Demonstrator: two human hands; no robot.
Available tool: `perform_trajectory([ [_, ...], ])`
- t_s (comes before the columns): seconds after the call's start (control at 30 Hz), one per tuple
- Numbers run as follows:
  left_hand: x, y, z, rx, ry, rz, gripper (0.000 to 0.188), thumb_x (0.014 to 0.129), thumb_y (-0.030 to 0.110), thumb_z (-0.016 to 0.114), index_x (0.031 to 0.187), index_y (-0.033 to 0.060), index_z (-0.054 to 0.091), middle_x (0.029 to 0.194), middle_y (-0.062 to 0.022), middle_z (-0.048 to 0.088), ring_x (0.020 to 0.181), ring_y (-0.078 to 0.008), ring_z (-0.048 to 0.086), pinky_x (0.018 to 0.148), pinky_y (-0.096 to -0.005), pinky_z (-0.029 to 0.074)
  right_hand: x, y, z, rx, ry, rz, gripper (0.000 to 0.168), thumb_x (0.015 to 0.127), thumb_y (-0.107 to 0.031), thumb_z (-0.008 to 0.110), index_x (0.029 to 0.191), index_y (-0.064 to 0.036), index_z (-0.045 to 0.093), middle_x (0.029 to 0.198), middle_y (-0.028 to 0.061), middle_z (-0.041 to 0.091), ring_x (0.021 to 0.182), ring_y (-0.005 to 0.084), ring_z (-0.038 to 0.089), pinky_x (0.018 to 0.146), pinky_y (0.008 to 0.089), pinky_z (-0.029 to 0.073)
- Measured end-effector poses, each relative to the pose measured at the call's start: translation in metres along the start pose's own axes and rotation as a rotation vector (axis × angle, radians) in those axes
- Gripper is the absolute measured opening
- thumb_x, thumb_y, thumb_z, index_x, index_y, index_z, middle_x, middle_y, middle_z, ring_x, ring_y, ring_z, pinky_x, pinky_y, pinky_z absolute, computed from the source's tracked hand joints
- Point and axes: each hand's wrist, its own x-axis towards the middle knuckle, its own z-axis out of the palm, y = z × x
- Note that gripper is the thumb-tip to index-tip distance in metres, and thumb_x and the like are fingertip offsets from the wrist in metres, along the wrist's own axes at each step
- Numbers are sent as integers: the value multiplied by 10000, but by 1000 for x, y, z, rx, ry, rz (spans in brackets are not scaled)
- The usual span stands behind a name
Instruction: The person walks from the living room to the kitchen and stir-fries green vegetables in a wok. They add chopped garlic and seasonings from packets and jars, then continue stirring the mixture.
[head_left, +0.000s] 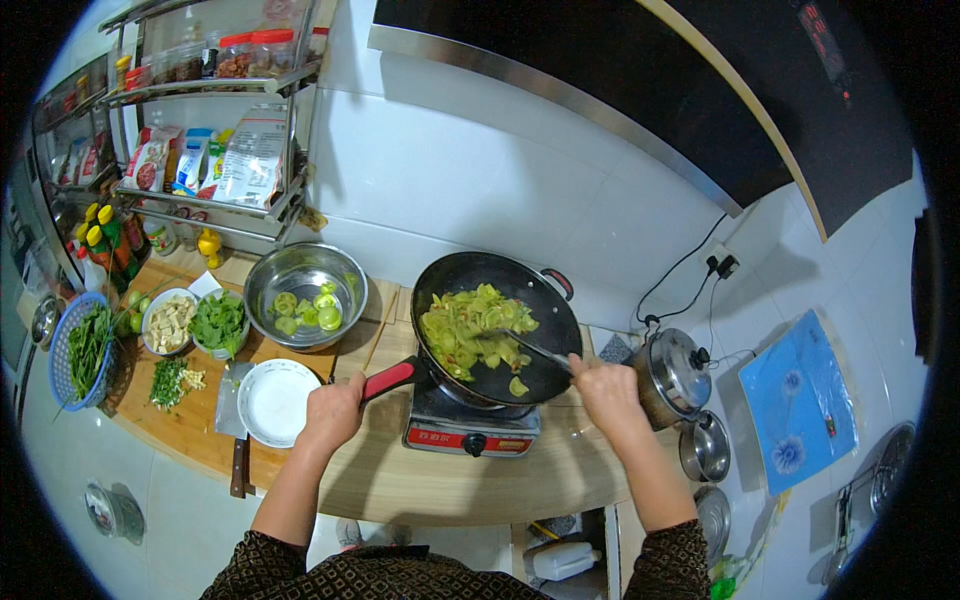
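Note:
My left hand (334, 411) grips the red and black handle (390, 379) of a dark wok (551, 330). In my right hand (607, 390) is a metal spatula (536, 346), its blade blurred among the food. Sliced green vegetables (480, 324) with small reddish bits fill the wok's left and middle; one slice lies apart near the front. The wok rests on a portable gas stove (472, 436) with a black knob. Left of it, a steel bowl (259, 281) holds several green slices and a rounded green piece. A white plate (279, 403) lies near my left forearm.
A cleaver (238, 457) overhangs the front edge of the wooden cutting board (199, 409), partly under the plate. Chopped scallions (169, 382), a bowl of pale cubes (171, 322), leafy greens (219, 322) and a blue basket (58, 360) sit leftward. A lidded pot (675, 371) stands close behind my right hand.

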Motion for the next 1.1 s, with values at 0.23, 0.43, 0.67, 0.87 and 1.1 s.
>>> perform_trajectory([
  [0.23,-1,-1,1,-16,35,-48,150,734,135,584,802,64,471,666,-140,570,627,-342,568,534,-436,431,-30,15,-68,-131,-61,56,186,655,-132,613,834,-96,646,656,64,559,639,220,568,600,338,410],
  [0.43,2,3,2,-28,24,-18,141,741,131,577,809,65,473,677,-142,574,630,-343,568,529,-437,430,-1,27,19,-92,-11,239,100,694,-160,593,738,-79,631,683,104,599,678,253,604,578,373,460],
  [0.67,-3,-1,-9,18,-32,-83,144,719,97,568,815,59,466,680,-137,571,634,-332,573,535,-425,440,39,69,18,51,-434,590,353,757,-385,609,873,-53,643,801,153,634,748,284,620,644,395,477],
  [0.87,1,5,-4,2,-16,-18,137,713,75,555,810,50,462,683,-138,570,623,-331,574,530,-422,445,61,70,105,931,-794,817,336,781,-370,598,769,-34,607,596,110,559,434,197,485,377,327,362],
  [1.1,-1,1,-3,-22,46,-2,129,711,70,551,799,46,461,670,-146,568,614,-332,573,520,-420,444,58,10,18,383,-422,328,350,805,-416,533,930,-106,639,807,141,633,778,283,617,659,394,477],
])
